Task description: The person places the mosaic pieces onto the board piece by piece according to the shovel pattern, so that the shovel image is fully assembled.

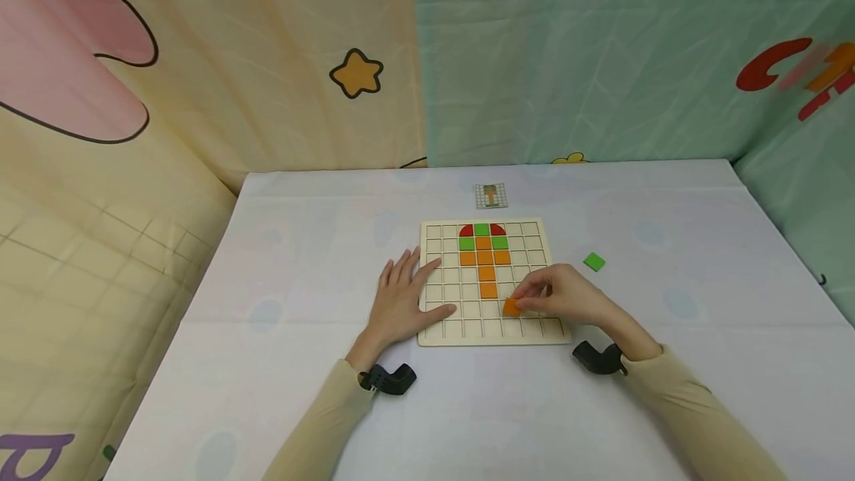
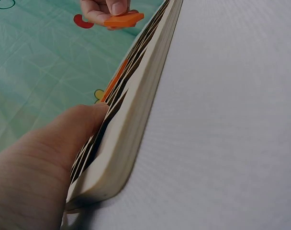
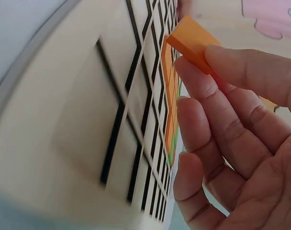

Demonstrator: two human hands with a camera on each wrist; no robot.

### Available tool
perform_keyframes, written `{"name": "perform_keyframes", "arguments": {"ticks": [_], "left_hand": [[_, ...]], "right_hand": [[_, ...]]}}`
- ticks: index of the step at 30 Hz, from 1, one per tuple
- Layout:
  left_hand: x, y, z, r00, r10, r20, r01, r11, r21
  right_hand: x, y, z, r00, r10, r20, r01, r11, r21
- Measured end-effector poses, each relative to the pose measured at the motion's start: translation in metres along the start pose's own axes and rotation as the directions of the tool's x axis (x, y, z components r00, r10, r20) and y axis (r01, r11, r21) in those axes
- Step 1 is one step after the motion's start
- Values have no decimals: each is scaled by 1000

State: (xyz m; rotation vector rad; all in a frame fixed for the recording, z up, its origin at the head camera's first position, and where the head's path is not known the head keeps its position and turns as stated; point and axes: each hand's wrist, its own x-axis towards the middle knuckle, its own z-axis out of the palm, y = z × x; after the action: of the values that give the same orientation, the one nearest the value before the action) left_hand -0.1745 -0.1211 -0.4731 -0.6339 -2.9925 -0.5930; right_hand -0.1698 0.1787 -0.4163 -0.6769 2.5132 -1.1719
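A pale wooden grid board (image 1: pixel 471 329) lies on the white table. Near its top, two red quarter-round tiles (image 1: pixel 466 231) flank a green square tile (image 1: pixel 482 229), with more green squares below. Several orange square tiles (image 1: pixel 487 273) form a crossbar and a column running down the grid. My left hand (image 1: pixel 398 304) rests with spread fingers on the board's left edge, thumb over the grid. Between thumb and fingertips, my right hand (image 1: pixel 559 294) pinches a loose orange square tile (image 3: pixel 191 40), held tilted above the board's lower right part, beside the column's bottom.
A single green square tile (image 1: pixel 594 262) lies on the table right of the board. Behind the board is a small pattern card (image 1: pixel 490 196) printed with a gridded figure. Cartoon-printed curtains (image 1: pixel 588 58) hang around the white table (image 1: pixel 300 258).
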Motion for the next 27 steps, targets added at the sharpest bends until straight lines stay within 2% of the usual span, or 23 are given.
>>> {"name": "perform_keyframes", "arguments": {"ticks": [5, 9, 20, 27], "left_hand": [[0, 0, 0, 1000, -5, 3, 5, 1000, 3], [0, 1, 0, 1000, -3, -5, 3, 1000, 4], [-1, 0, 0, 1000, 8, -11, -9, 1000, -10], [-1, 0, 0, 1000, 5, -10, -5, 1000, -4]], "right_hand": [[12, -8, 10, 997, -77, 16, 77, 997, -7], [19, -11, 16, 995, -104, 13, 104, 994, -34], [25, -17, 23, 999, -38, 38, 41, 996, -81], [26, -18, 25, 1000, -4, 15, 5, 995, -101]]}}
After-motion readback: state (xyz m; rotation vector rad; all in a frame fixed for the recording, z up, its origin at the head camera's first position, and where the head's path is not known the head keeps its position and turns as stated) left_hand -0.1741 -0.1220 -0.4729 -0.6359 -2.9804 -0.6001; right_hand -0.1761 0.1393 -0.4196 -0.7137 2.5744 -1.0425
